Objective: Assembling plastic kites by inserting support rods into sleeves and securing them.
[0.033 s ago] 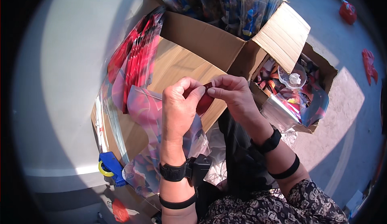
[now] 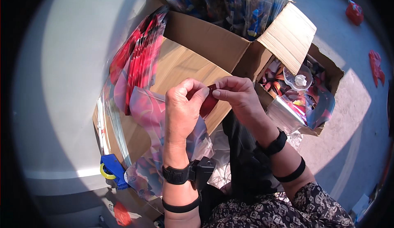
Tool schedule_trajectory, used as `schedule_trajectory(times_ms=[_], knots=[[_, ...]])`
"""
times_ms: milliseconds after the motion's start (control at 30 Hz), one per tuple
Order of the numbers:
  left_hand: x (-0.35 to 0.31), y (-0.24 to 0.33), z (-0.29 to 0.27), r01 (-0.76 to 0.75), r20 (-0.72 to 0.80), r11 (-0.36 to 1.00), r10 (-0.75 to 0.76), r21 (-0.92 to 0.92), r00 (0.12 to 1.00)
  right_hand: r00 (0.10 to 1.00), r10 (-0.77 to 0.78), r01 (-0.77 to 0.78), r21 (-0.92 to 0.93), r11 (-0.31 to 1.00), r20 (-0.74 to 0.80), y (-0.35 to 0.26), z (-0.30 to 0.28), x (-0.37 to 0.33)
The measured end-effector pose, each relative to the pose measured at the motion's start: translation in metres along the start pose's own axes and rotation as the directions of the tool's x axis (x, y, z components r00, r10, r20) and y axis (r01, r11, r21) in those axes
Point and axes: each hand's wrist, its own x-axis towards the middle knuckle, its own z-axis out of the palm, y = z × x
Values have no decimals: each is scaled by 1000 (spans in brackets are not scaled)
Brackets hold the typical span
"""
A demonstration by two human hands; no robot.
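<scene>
Close together over the edge of the wood-grain tabletop (image 2: 193, 62), my two hands pinch the top corner of a dark red piece of thin printed material (image 2: 209, 103). My left hand (image 2: 182, 105) grips it between thumb and forefinger, and my right hand (image 2: 240, 94) does the same just beside it. The fingertips hide the pinched edge. A sheer pink printed sheet (image 2: 145, 109) drapes over the table and passes beneath my left forearm; whether it joins the red piece I cannot tell. Behind it lies a stack of folded red printed sheets (image 2: 141, 64).
Thin white sticks (image 2: 117, 129) lie on the table's left, near a blue tape dispenser (image 2: 117, 172). An open carton (image 2: 205, 31) of clear packets stands behind. At right, a smaller carton (image 2: 333, 74) holds printed material and a clear bowl (image 2: 308, 82). A red bundle (image 2: 355, 12) sits on the floor.
</scene>
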Motion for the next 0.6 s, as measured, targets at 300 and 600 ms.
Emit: schedule_trajectory(times_ms=[300, 600], knots=[[-4, 5, 0, 61, 20, 988, -59, -140, 998, 926, 368, -375, 316, 872, 84, -14, -14, 20], [-3, -2, 4, -15, -14, 990, 13, -140, 1000, 896, 396, -433, 195, 880, 202, -19, -17, 29]])
